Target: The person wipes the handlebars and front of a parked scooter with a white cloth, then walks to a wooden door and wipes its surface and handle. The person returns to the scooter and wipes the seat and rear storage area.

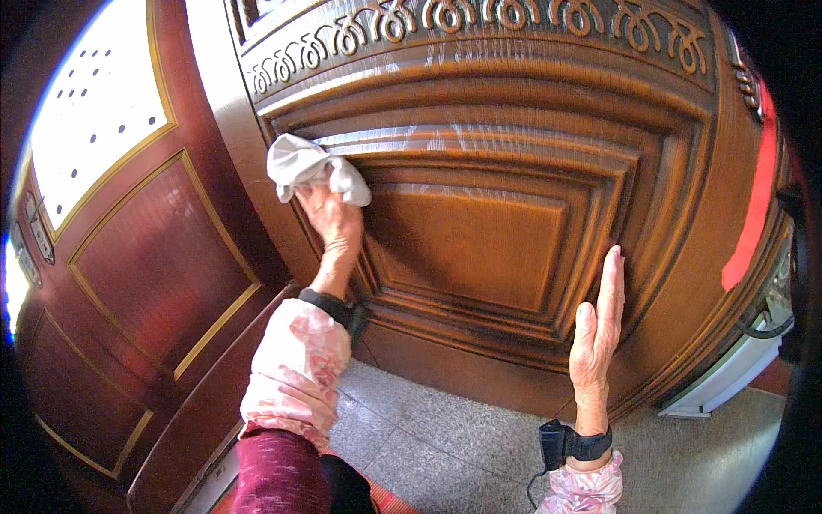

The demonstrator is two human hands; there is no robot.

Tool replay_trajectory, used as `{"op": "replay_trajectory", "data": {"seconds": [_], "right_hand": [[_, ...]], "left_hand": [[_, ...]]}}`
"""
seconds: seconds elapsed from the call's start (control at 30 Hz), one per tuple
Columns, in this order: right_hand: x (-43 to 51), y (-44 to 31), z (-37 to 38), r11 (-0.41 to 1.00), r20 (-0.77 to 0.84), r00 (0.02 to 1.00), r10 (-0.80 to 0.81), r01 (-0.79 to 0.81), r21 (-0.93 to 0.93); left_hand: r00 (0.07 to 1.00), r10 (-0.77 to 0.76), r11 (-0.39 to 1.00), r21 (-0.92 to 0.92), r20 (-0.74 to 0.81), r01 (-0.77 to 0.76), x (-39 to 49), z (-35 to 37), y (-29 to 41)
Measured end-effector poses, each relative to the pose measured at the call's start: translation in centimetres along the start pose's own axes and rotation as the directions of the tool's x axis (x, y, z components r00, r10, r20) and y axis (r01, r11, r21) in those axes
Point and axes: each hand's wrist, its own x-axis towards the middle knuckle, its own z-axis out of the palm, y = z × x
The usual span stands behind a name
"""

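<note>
A crumpled white cloth [314, 168] is bunched in my left hand [334, 215]. Hand and cloth are at the upper left corner of the raised panel [475, 244] of a brown wooden door [687, 212]. Part of my fingers is hidden by the cloth. Lower down on the right, my right hand [598, 340] is held upright and empty, its fingers straight and the thumb apart. Its fingertips seem to rest on the right-hand moulding of the panel. Pale, shiny streaks lie across the upper mouldings [443, 138].
A carved scroll band [449, 16] crosses the door above the panel. To the left stands a dark red door [160, 257] with gold trim and a metal handle [40, 234]. A red strip [754, 199] runs along the wooden door's right side. Grey speckled tiles [437, 430] cover the floor.
</note>
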Motion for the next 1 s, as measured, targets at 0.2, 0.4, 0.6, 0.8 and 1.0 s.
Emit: {"op": "replay_trajectory", "data": {"seconds": [0.2, 0.4, 0.6, 0.8, 1.0], "right_hand": [[-0.1, 0.3, 0.0, 0.996, -0.009, 1.0, -0.002, 0.003, 0.088], [-1.3, 1.2, 0.3, 0.962, -0.025, 0.991, 0.129, -0.119, 0.245], [-1.1, 0.8, 0.6, 0.979, 0.0, 0.999, 0.046, -0.045, 0.199], [-0.4, 0.1, 0.8, 0.99, -0.018, 1.0, -0.003, 0.006, 0.138], [-0.4, 0.1, 1.2, 0.982, -0.02, 1.0, 0.012, -0.008, 0.188]], "left_hand": [[0.99, -0.043, 0.998, 0.047, 0.132, 0.037, -5.9, 6.9, 12.8], [0.579, 0.769, 0.638, -0.373, 0.271, -0.673, -9.7, 7.0, 21.3], [0.556, 0.761, 0.636, -0.216, 0.335, -0.741, -7.5, 3.8, 12.2], [0.66, 0.649, 0.7, 0.043, 0.378, -0.713, -2.0, -2.3, 3.3], [0.836, 0.456, 0.82, 0.222, 0.304, -0.528, 0.8, -3.7, -2.1]]}}
